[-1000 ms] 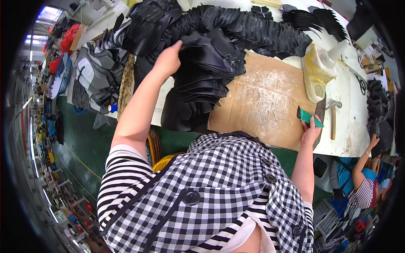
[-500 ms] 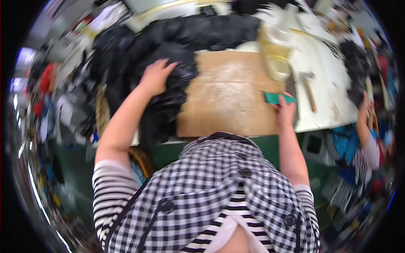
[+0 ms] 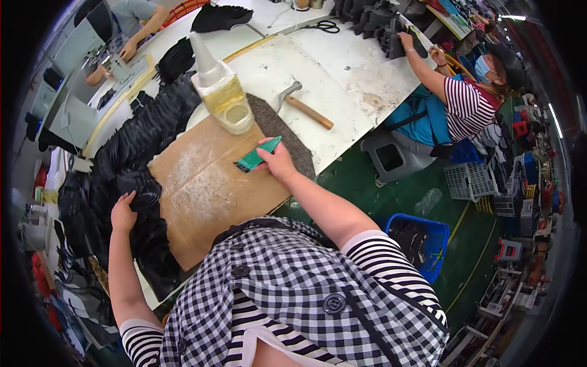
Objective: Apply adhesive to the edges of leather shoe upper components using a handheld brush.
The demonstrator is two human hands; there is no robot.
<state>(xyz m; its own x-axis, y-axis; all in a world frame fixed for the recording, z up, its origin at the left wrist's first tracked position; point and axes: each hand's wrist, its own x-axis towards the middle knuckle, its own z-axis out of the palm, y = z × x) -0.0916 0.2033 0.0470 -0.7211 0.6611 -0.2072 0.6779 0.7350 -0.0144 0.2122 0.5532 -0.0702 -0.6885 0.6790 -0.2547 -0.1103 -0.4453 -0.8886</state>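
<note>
My right hand [image 3: 278, 160] grips a small green brush [image 3: 259, 154] with dark bristles along its lower end. It is over the right part of a brown cardboard sheet [image 3: 202, 140], whose middle is smeared whitish. My left hand [image 3: 124, 212], fingers apart, rests at the edge of a long spread of overlapping black pieces [image 3: 137, 131] that look like leather or fabric. Beyond the brush, a cut-open yellowish plastic container [image 3: 226, 101] stands at the cardboard's far corner, a white cone-shaped part at its top.
A hammer [image 3: 309, 113] with a wooden handle lies on the white table [image 3: 263, 64] beside a dark rough board [image 3: 287, 137]. Black-handled scissors [image 3: 322, 26] lie farther back. A masked co-worker [image 3: 468, 98] sits at the right; another person's hand [image 3: 128, 49] is at the far left. A blue basket [image 3: 445, 235] stands on the green floor.
The view has swung to the right, bringing the co-worker and blue basket into clearer sight. My right hand still holds the green brush; my left hand stays by the black pieces.
</note>
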